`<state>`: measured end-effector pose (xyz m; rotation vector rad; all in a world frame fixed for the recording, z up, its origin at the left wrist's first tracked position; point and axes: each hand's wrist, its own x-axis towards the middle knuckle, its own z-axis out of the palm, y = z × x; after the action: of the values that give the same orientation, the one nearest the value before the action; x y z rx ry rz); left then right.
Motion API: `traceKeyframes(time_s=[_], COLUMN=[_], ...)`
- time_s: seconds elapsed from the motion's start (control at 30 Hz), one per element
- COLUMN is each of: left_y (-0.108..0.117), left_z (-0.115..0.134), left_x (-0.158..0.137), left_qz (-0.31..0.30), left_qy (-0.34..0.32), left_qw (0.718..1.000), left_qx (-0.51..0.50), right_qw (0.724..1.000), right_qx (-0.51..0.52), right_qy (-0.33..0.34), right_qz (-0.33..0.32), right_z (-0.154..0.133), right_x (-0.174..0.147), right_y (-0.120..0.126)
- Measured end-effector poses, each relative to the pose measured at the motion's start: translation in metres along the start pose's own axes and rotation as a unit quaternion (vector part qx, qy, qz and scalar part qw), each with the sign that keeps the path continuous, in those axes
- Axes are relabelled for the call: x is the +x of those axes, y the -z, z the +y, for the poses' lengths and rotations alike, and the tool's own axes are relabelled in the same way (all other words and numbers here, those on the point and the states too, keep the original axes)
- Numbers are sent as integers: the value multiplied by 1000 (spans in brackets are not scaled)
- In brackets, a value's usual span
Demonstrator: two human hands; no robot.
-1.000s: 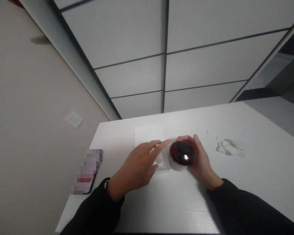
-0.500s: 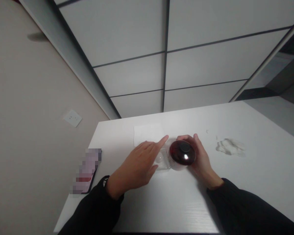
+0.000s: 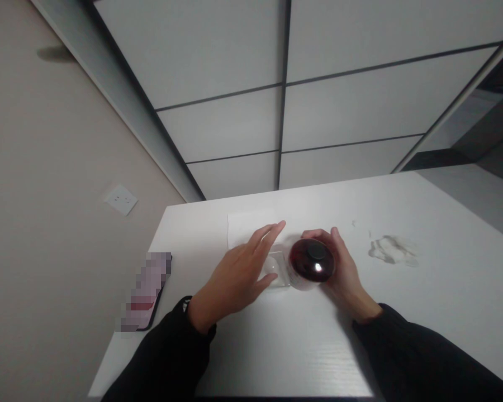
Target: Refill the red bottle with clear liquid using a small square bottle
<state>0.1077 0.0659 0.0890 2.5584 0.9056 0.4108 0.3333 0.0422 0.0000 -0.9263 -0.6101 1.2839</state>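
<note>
Curled around the far and right sides of a round jar with a glossy dark red lid (image 3: 311, 261) and a dark knob is my right hand (image 3: 347, 273). The jar's lower body looks clear. Just to its left sits a small clear square dish (image 3: 283, 277) with something pale and round in it, too faint to name. My left hand (image 3: 241, 271) hovers at the dish's left side, fingers stretched out and thumb apart, holding nothing. It partly hides the dish. Whether its thumb touches the dish I cannot tell.
A white sheet, perhaps paper (image 3: 243, 228), lies behind my left hand. A phone (image 3: 146, 290) lies at the white table's (image 3: 276, 357) left edge. To the right is a thin, pale, crinkled patch (image 3: 392, 249). White cabinet panels (image 3: 226, 134) stand behind the table.
My left hand's fingers have spread, and its thumb has shifted slightly right and up over the dish. My right hand and the jar have stayed nearly still.
</note>
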Motion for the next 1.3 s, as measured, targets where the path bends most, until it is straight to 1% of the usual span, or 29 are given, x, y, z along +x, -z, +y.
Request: traceKeyframes(time_s=[0.07,0.13,0.23,0.3,0.33,0.37,0.5,0.53,0.63,0.7,0.8,0.87,0.9,0.97,1.03,1.07,1.1,1.2,1.23,1.27,1.3], left_y=[0,0,-5,-8,-8,-9,-7,-7,-8,-7,-5,-4,-4,-5,-7,-7,-8,-8,-8,-8,-8], left_z=[-1,-2,-1,-1,0,0,0,-1,-2,-2,-1,-1,-1,0,1,2,2,2,2,2,2], left_x=[-2,-3,-1,1,2,1,-2,-3,-3,-3,-4,-4,-3,-2,-1,-1,-1,-2,-2,-2,-1], left_qz=[-15,-8,27,40,42,40,35,38,43,31,3,-3,2,11,5,-2,-9,-9,-7,-5,-5], left_qy=[-18,-19,40,86,97,97,44,42,85,107,81,70,80,120,154,154,140,64,53,60,81], left_qw=[1000,1000,999,995,994,994,998,998,995,993,995,995,995,992,988,988,990,998,998,998,996], left_qx=[-16,-20,9,18,14,3,-41,-42,-29,-28,-59,-69,-64,-35,1,13,19,22,23,26,29], right_qw=[1000,1000,1000,1000,1000,1000,1000,1000,1000,1000,1000,1000,1000,1000,1000,1000,1000,1000,1000,1000,1000], right_qx=[0,-1,-3,-4,-4,-4,0,1,3,4,-2,-5,-5,-2,3,4,4,1,-1,-2,-4], right_qy=[-4,-5,-6,-5,-5,-6,-8,-8,-10,-11,-9,-7,-7,-7,-10,-11,-11,-12,-12,-12,-12], right_qz=[-1,0,5,4,3,3,-2,-3,-1,1,0,-3,-3,-4,-5,-6,-6,-5,-5,-5,-4], right_z=[0,0,-1,-2,-2,-2,-2,-2,-3,-4,-4,-3,-3,-2,-2,-1,-1,0,0,0,0], right_x=[0,0,-1,-1,-1,-1,-1,-1,-2,-2,-3,-3,-2,-2,-1,-1,0,0,-1,-1,-1], right_y=[0,-1,-1,-2,-2,-2,-2,-3,-3,-4,-4,-3,-3,-3,-2,-2,-1,-1,0,0,0])
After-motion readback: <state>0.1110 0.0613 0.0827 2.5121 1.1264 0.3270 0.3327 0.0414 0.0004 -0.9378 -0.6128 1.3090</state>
